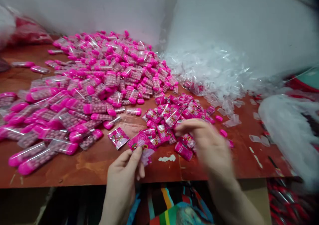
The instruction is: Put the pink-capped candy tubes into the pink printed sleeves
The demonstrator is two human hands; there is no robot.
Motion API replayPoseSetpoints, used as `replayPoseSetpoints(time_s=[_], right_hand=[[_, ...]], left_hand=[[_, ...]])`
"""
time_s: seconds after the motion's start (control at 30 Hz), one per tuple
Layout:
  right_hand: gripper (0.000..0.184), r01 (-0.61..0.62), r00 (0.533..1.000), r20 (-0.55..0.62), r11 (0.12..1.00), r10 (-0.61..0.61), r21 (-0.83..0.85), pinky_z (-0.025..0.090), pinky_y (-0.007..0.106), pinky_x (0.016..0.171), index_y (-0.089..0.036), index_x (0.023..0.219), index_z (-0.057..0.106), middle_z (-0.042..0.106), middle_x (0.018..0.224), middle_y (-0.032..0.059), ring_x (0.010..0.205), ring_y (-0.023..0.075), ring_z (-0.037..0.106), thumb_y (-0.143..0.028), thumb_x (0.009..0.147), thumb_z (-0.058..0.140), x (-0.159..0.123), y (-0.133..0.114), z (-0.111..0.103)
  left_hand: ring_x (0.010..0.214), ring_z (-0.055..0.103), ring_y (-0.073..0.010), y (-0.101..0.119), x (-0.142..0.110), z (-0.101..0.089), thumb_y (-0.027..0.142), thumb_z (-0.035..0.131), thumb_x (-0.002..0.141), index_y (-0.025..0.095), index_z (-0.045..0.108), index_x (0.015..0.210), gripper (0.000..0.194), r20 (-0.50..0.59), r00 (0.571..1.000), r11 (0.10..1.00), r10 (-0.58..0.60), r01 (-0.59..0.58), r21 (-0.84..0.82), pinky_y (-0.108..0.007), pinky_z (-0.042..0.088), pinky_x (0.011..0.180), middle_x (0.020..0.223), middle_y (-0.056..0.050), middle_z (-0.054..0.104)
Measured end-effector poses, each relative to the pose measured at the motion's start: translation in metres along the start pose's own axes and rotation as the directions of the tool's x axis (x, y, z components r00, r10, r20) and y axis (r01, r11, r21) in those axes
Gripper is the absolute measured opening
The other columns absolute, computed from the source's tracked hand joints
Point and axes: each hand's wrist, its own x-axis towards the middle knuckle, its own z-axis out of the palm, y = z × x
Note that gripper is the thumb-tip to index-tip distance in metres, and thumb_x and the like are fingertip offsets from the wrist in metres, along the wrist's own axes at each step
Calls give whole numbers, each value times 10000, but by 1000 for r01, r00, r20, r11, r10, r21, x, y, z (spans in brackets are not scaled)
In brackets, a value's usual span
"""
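Note:
My left hand [126, 168] is at the table's near edge, its fingers pinched on a small pink printed packet [139, 141] with a bit of clear wrapper under it. My right hand [206, 142] is blurred by motion and hovers over a heap of small pink packets [174, 115]; its fingers reach left towards them, and I cannot see whether they hold one. One loose pink packet [118, 137] lies flat just left of my left hand.
A big pile of clear tubes with pink caps [94, 82] covers the left and back of the brown table [62, 167]. Clear empty wrappers [211, 72] are heaped at the back right. A white bag [291, 132] sits at the right. Striped cloth [169, 205] lies below the edge.

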Motion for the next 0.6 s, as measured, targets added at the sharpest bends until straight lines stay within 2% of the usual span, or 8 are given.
replayPoseSetpoints(time_s=[0.07, 0.13, 0.2, 0.3, 0.37, 0.5, 0.6], right_hand=[[228, -106, 992, 78, 988, 98, 115, 548, 319, 772, -252, 1166, 600, 657, 1032, 52, 849, 154, 643, -362, 989, 509, -1, 18, 17], [292, -252, 960, 190, 929, 206, 269, 532, 295, 712, -248, 1196, 560, 642, 1006, 37, 790, 142, 633, -355, 927, 600, -1, 38, 37], [367, -300, 948, 215, 883, 234, 360, 511, 282, 722, -237, 1209, 529, 633, 963, 25, 821, 145, 630, -328, 875, 652, 0, 54, 54], [354, -318, 944, 218, 863, 249, 392, 482, 262, 675, -231, 1201, 510, 596, 818, -18, 726, 131, 607, -300, 873, 623, 6, 63, 66], [286, -285, 953, 197, 896, 228, 341, 473, 259, 664, -228, 1171, 522, 586, 790, -24, 705, 130, 597, -258, 892, 575, 11, 64, 67], [208, -117, 984, 154, 983, 94, 143, 487, 280, 771, -228, 1095, 567, 640, 916, 14, 873, 158, 625, -157, 918, 484, 17, 68, 70], [236, -28, 979, 204, 1000, 27, -1, 490, 277, 784, -227, 1092, 594, 666, 959, 19, 897, 160, 640, -131, 930, 450, 26, 66, 79]], left_hand=[[394, 370, -81, -9, 10, 5, 467, 804, 668, 172, 614, 555, 368, 14, 998, 995, -54, 55, -84, -197, 280, 404, 387, 23, 482], [397, 383, -73, -19, 17, 7, 451, 826, 642, 160, 628, 574, 358, 36, 996, 989, -83, 87, -116, -183, 284, 411, 394, 25, 494], [396, 394, -72, -26, 21, 8, 451, 838, 624, 149, 644, 588, 361, 50, 995, 989, -89, 94, -114, -181, 281, 407, 399, 21, 506], [397, 396, -73, -29, 24, 8, 475, 845, 604, 133, 665, 606, 386, 65, 993, 991, -94, 100, -87, -185, 271, 400, 409, 15, 514], [398, 386, -73, -29, 26, 7, 504, 839, 600, 130, 680, 635, 408, 75, 989, 988, -125, 131, -80, -186, 264, 399, 409, 18, 508], [412, 363, -68, -27, 29, 0, 523, 817, 631, 144, 650, 598, 415, 118, 982, 986, -148, 156, -61, -188, 282, 422, 408, 21, 494], [421, 356, -69, -22, 32, -6, 514, 836, 609, 150, 647, 580, 412, 39, 993, 990, -114, 117, -80, -194, 295, 428, 414, 26, 492]])
